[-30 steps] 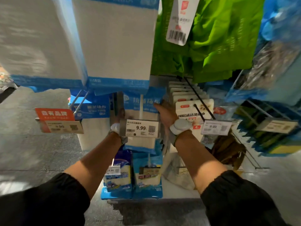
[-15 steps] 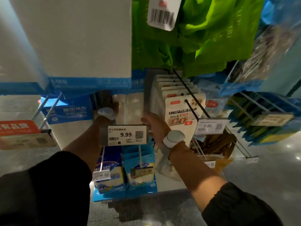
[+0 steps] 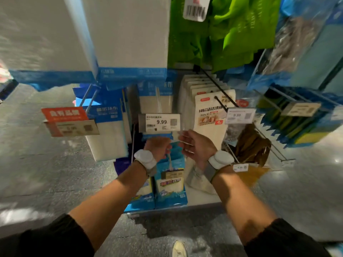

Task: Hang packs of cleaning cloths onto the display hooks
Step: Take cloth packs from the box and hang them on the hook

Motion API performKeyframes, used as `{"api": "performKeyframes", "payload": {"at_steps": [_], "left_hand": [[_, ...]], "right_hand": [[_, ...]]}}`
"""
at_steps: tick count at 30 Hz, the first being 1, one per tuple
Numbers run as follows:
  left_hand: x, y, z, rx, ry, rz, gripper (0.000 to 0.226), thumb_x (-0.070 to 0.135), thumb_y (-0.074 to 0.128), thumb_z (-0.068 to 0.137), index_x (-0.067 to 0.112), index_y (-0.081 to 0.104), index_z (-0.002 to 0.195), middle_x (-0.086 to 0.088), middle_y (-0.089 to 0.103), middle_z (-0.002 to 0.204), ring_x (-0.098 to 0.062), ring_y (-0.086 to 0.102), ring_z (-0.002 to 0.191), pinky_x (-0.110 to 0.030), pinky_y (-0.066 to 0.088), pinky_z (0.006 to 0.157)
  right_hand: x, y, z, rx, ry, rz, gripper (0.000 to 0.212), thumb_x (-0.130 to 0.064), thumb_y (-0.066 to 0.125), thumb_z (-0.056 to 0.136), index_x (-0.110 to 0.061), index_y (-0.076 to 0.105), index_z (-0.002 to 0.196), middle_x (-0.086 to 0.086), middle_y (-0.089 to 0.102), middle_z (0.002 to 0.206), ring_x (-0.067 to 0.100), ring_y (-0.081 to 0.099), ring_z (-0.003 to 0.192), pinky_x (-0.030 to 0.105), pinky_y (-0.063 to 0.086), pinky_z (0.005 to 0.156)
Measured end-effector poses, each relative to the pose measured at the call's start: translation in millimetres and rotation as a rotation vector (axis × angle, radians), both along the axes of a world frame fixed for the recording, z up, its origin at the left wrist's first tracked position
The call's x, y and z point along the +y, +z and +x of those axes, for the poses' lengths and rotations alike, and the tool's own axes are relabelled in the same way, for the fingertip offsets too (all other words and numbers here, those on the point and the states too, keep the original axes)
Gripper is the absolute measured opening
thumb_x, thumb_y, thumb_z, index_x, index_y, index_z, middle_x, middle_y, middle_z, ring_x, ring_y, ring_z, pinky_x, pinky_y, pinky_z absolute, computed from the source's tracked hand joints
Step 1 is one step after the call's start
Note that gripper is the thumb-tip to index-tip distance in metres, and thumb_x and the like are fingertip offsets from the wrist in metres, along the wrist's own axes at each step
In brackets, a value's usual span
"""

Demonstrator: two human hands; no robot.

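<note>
A white cloth pack with a blue header (image 3: pixel 156 102) hangs on the middle hook behind the 9.99 price tag (image 3: pixel 161 122). Just below that tag, my left hand (image 3: pixel 157 147) and my right hand (image 3: pixel 197 145) are close together in front of the display. Their fingers are loosely bent and blurred, and I see nothing held in either. Another white and blue pack (image 3: pixel 109 134) hangs on the hook to the left. Cream cloth packs (image 3: pixel 210 117) fill the black hook to the right. Two large white packs (image 3: pixel 128 34) hang overhead.
Green bags (image 3: pixel 228 32) hang at the upper right. Blue and yellow packs (image 3: pixel 300 125) are on hooks at the far right, and brown items (image 3: pixel 252 145) sit lower. Small blue packs (image 3: pixel 171 184) hang on the bottom row above a white shelf base (image 3: pixel 202 198). Grey floor lies left and right.
Both hands have drawn back out from behind the 9.99 tag and come down together in front of it. The view has shifted slightly.
</note>
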State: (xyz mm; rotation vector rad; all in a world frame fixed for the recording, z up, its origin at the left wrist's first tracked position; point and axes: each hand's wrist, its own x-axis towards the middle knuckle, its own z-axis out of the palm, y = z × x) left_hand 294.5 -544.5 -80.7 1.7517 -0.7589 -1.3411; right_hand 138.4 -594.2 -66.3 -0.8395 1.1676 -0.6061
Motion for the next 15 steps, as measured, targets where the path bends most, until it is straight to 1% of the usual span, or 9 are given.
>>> {"api": "performKeyframes", "payload": {"at_steps": [2, 3, 5, 7, 9, 11, 13, 14, 15], "left_hand": [[22.3, 8.2, -32.5, 0.021, -0.112, -0.007, 0.022, 0.021, 0.055, 0.102, 0.012, 0.062, 0.083, -0.003, 0.064, 0.077, -0.015, 0.059, 0.066, -0.029, 0.05, 0.066], [29.6, 9.5, -41.4, 0.032, -0.118, -0.029, 0.024, 0.021, 0.054, 0.102, 0.011, 0.062, 0.082, -0.002, 0.064, 0.074, -0.015, 0.059, 0.065, -0.026, 0.05, 0.061], [52.9, 16.2, -70.3, 0.049, -0.152, -0.068, 0.025, 0.021, 0.055, 0.101, 0.01, 0.064, 0.08, -0.002, 0.064, 0.07, -0.015, 0.058, 0.063, -0.021, 0.048, 0.053], [63.1, 14.2, -87.1, 0.009, -0.175, -0.112, 0.024, 0.024, 0.058, 0.099, 0.013, 0.069, 0.08, -0.003, 0.069, 0.072, -0.017, 0.063, 0.065, -0.023, 0.049, 0.057], [81.3, 17.6, -122.6, -0.019, -0.257, -0.123, 0.027, 0.025, 0.057, 0.1, 0.015, 0.07, 0.078, -0.003, 0.07, 0.071, -0.016, 0.064, 0.064, -0.024, 0.049, 0.059], [92.0, 15.1, -143.8, -0.018, -0.302, -0.123, 0.028, 0.024, 0.056, 0.1, 0.012, 0.07, 0.079, -0.003, 0.07, 0.07, -0.017, 0.062, 0.063, -0.027, 0.047, 0.058], [105.5, 15.5, -182.3, -0.018, -0.376, -0.105, 0.029, 0.024, 0.055, 0.102, 0.013, 0.069, 0.078, -0.003, 0.068, 0.07, -0.017, 0.061, 0.061, -0.028, 0.044, 0.057], [114.0, 15.8, -202.7, -0.008, -0.397, -0.107, 0.031, 0.025, 0.054, 0.103, 0.015, 0.068, 0.076, -0.003, 0.067, 0.069, -0.018, 0.062, 0.062, -0.03, 0.045, 0.06], [115.1, 8.3, -205.8, -0.021, -0.409, -0.106, 0.034, 0.027, 0.054, 0.103, 0.018, 0.068, 0.073, -0.002, 0.067, 0.069, -0.018, 0.063, 0.064, -0.032, 0.047, 0.063]], "right_hand": [[21.8, -4.7, -24.3, -0.022, -0.064, -0.041, 0.028, -0.039, 0.051, 0.101, -0.02, 0.071, 0.097, 0.001, 0.074, 0.102, 0.02, 0.065, 0.094, 0.035, 0.046, 0.085], [24.7, -3.9, -30.4, -0.022, -0.081, -0.064, 0.03, -0.04, 0.05, 0.101, -0.02, 0.072, 0.097, 0.001, 0.075, 0.101, 0.019, 0.067, 0.091, 0.033, 0.048, 0.082], [44.4, 3.0, -56.5, 0.012, -0.154, -0.098, 0.034, -0.041, 0.047, 0.103, -0.018, 0.071, 0.095, 0.001, 0.076, 0.092, 0.016, 0.071, 0.08, 0.032, 0.052, 0.076], [56.3, 3.4, -75.7, 0.051, -0.196, -0.119, 0.04, -0.044, 0.044, 0.103, -0.017, 0.071, 0.093, 0.0, 0.076, 0.084, 0.016, 0.07, 0.074, 0.032, 0.053, 0.076], [78.8, 5.7, -118.2, 0.065, -0.298, -0.136, 0.048, -0.05, 0.041, 0.103, -0.016, 0.073, 0.091, 0.002, 0.077, 0.083, 0.018, 0.07, 0.075, 0.033, 0.053, 0.075], [93.0, 7.1, -147.5, 0.03, -0.332, -0.102, 0.059, -0.057, 0.033, 0.103, -0.013, 0.07, 0.09, 0.005, 0.075, 0.082, 0.021, 0.066, 0.073, 0.033, 0.05, 0.072], [116.3, 15.9, -196.0, -0.026, -0.4, -0.096, 0.066, -0.059, 0.021, 0.103, -0.011, 0.063, 0.087, 0.008, 0.066, 0.08, 0.022, 0.059, 0.069, 0.032, 0.045, 0.067], [128.9, 17.9, -220.4, -0.031, -0.437, -0.113, 0.067, -0.059, 0.019, 0.103, -0.01, 0.062, 0.085, 0.008, 0.064, 0.079, 0.022, 0.057, 0.067, 0.031, 0.044, 0.065], [133.0, 16.6, -227.2, -0.023, -0.463, -0.13, 0.069, -0.06, 0.019, 0.103, -0.01, 0.063, 0.085, 0.009, 0.065, 0.079, 0.021, 0.057, 0.066, 0.031, 0.045, 0.063]]}}
